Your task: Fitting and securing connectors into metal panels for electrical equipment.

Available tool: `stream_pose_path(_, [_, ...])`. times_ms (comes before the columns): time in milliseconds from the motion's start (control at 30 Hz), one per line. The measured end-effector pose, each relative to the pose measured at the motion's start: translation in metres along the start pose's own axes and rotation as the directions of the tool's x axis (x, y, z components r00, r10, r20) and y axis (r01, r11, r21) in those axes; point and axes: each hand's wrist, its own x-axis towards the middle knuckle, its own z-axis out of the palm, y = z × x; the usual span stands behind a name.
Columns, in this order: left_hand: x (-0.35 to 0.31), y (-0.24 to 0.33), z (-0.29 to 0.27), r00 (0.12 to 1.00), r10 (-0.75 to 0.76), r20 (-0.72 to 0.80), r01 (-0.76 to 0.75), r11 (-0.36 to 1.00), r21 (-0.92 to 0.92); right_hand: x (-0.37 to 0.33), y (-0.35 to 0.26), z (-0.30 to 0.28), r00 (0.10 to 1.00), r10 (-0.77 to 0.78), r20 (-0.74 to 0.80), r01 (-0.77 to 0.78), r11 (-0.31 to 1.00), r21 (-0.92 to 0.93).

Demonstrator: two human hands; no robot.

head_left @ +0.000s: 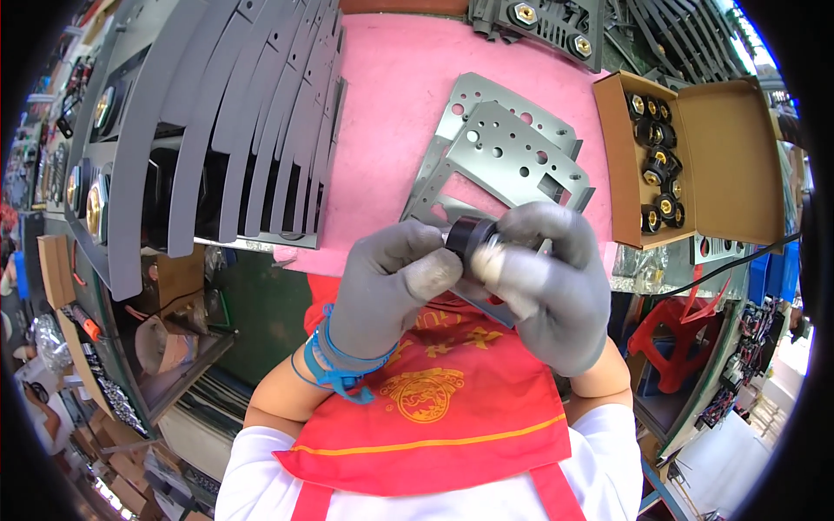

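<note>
Both my hands wear grey gloves and meet in front of my chest, over the near edge of the pink mat. Between thumb and fingers, my left hand (382, 282) grips a black round fitting (470, 234). My right hand (556, 282) has its fingers closed around the right side of that same fitting; its thumb and fingertips are blurred. The fingers hide much of the part. Just beyond the hands lie overlapping silver-grey metal plates (517, 148) with round holes and a rectangular cut-out.
On the right, an opened cardboard box (621, 182) holds several black fittings with brass-coloured centres. Grey slatted metal housings (226, 122) stand along the left of the pink mat (391, 78). A dark bracket with two fittings (556, 26) lies at the far edge. A red stool (669, 343) stands below right.
</note>
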Motion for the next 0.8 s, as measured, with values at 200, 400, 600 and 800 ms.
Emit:
stream_pose_path(200, [-0.001, -0.007, -0.007, 0.930, -0.287, 0.228, 0.337, 0.915, -0.220, 0.000, 0.000, 0.001, 0.905, -0.352, 0.237, 0.252, 0.896, 0.366])
stream_pose_path(400, [-0.002, -0.012, -0.022, 0.921, -0.084, 0.380, 0.253, 0.872, -0.420, 0.005, 0.014, -0.011, 0.964, 0.065, -0.256, -0.098, 0.989, -0.115])
stream_pose_path(600, [-0.013, -0.020, -0.016, 0.950, -0.188, 0.248, 0.269, 0.897, -0.351, -0.019, 0.002, -0.003, 0.994, 0.006, 0.106, -0.021, 0.990, 0.140])
stream_pose_path(800, [-0.014, -0.026, -0.020, 0.900, -0.097, 0.424, 0.254, 0.909, -0.331, -0.030, 0.001, -0.008, 0.985, 0.157, -0.074, -0.151, 0.985, 0.086])
